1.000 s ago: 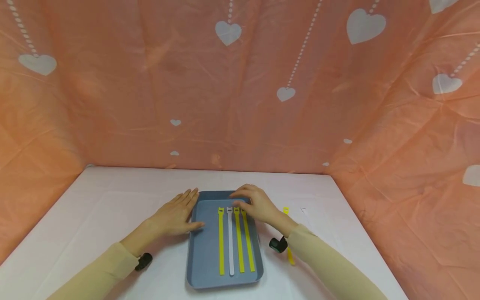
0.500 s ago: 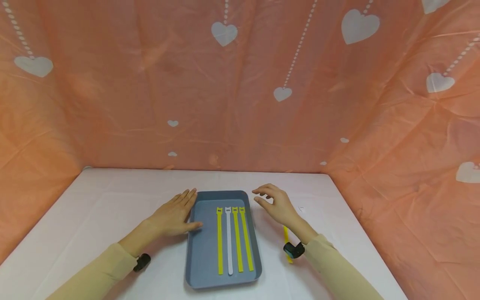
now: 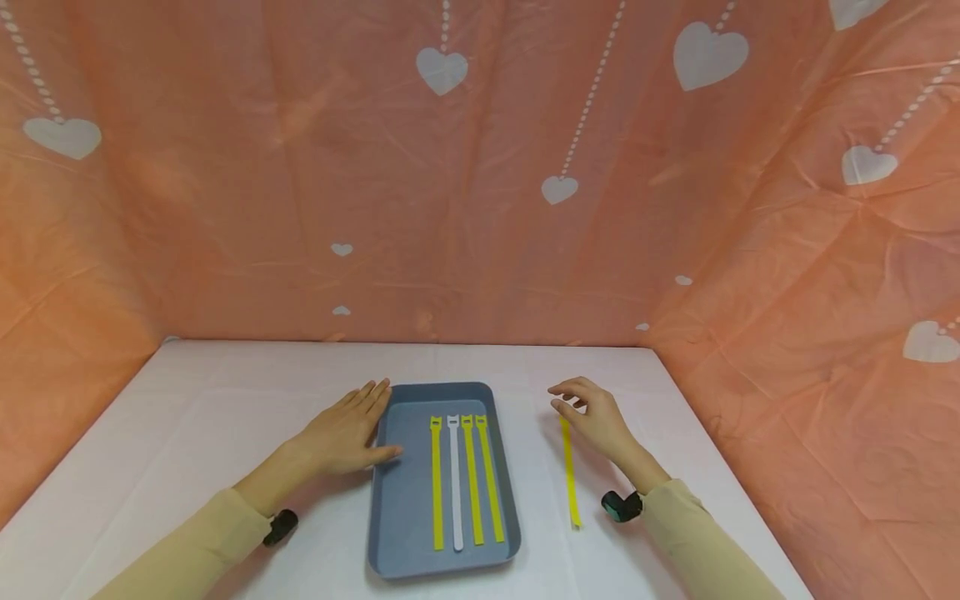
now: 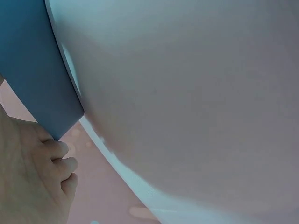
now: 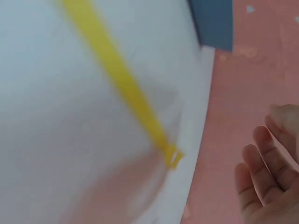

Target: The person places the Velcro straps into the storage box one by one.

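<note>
My left hand point(image 3: 341, 433) rests at the left rim of a grey-blue tray point(image 3: 405, 508), fingers straight and the thumb reaching over the edge. Inside the tray lie a white strap-type cable tie point(image 3: 455, 492) and three yellow ones point(image 3: 437, 492), side by side with their slotted heads at the far end. Right of the tray, my right hand point(image 3: 600, 421) hovers above the table with loosely bent fingers and holds nothing. Just beneath it lies another yellow cable tie point(image 3: 570, 479); the right wrist view shows this tie's slotted head point(image 5: 174, 156) apart from the fingers.
White cloth covers the table point(image 3: 247, 375). Behind it and on both sides hangs a peach curtain point(image 3: 480, 275) printed with white hearts. Black wrist cameras are worn on the left wrist point(image 3: 281, 527) and right wrist point(image 3: 621, 506).
My right hand has moved right, from over the tray's far right corner to above the loose yellow cable tie. The left hand stays at the rim. The white tie seen at right earlier is hidden.
</note>
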A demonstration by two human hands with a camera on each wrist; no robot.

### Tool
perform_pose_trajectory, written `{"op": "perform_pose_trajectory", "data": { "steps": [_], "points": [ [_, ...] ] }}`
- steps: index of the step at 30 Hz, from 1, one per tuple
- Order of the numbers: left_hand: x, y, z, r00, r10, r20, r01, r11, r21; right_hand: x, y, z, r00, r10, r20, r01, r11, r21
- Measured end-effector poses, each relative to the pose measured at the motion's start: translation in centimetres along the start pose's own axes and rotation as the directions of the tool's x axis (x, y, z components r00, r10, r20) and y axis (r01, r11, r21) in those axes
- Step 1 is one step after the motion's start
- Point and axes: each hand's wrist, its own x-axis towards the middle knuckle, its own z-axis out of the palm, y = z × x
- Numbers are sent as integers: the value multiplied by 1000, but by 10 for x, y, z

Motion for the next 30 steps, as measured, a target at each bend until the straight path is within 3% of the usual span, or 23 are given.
{"op": "perform_pose_trajectory", "data": {
  "steps": [16,30],
  "points": [
    [-2,2,-4,1000,6,-2,-6,1000,-1,-3,32,-17,990,70,126,-52,989,-139],
    [-2,3,-4,1000,10,-6,-10,1000,3,4,37,-13,942,184,281,-119,965,-234]
  ]
}}
